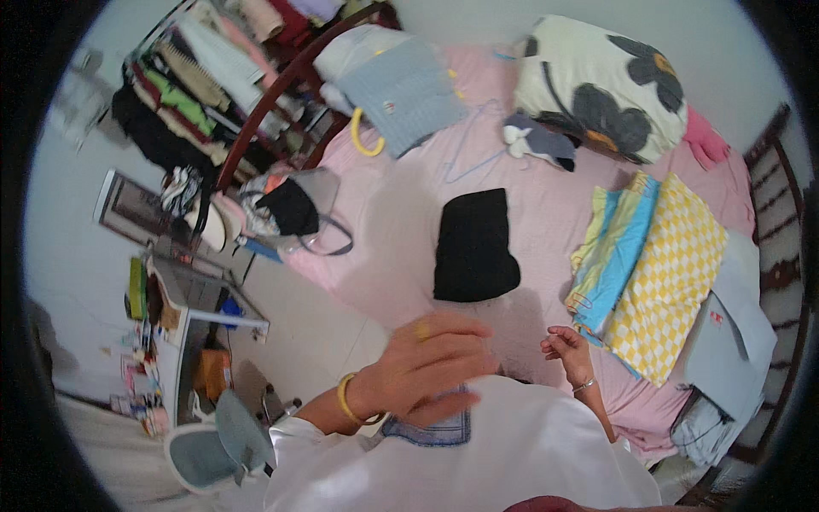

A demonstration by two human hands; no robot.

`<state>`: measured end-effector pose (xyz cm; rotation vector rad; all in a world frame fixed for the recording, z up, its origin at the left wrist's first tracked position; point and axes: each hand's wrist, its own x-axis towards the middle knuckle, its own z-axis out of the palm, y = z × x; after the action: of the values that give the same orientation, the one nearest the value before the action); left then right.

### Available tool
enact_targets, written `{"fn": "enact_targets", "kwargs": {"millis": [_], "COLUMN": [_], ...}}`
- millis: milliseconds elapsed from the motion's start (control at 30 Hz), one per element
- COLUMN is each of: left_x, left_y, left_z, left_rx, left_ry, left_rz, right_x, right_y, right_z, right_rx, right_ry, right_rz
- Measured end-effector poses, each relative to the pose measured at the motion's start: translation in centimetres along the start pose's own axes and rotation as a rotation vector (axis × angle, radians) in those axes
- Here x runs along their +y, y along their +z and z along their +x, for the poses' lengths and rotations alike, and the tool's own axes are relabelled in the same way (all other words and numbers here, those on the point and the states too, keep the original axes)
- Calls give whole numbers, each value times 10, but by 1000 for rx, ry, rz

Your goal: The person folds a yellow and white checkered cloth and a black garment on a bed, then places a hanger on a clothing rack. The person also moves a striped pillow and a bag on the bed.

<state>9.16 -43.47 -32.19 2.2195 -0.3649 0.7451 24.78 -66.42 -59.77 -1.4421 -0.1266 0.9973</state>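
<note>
My left hand (438, 365), slightly blurred and wearing a yellow bangle, is raised in front of my white shirt (524, 441). Its thumb stands apart from the fingers and nothing shows in it. Lower right of centre is my right hand (568, 352), with a silver-coloured bracelet, its fingers loosely bent and no object visible between them. Beyond both hands, a folded black cloth item (477, 246) lies flat on the pink bed sheet (397, 243); neither hand touches it. Right of it lie a folded blue and yellow cloth (617, 249) and a yellow-and-white checked cloth (672, 275).
A flowered pillow (595, 89), a plush toy (540, 141), a blue hanger (477, 169) and a grey-blue knitted item (403, 89) are farther back on the bed. Bags (288, 208) sit at its left edge. A grey chair (211, 454) and desk (173, 365) stand lower left.
</note>
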Motion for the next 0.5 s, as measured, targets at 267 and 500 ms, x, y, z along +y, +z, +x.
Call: {"fn": "enact_targets", "kwargs": {"millis": [267, 500], "left_x": [-27, -51], "left_y": [-61, -131], "left_z": [-162, -267], "left_rx": [231, 480], "left_ry": [-751, -955], "left_rz": [-93, -304], "right_x": [-1, 6], "right_y": [103, 249], "right_z": [11, 32], "right_rx": [-106, -291], "right_ry": [79, 108], "right_rz": [-147, -285]}}
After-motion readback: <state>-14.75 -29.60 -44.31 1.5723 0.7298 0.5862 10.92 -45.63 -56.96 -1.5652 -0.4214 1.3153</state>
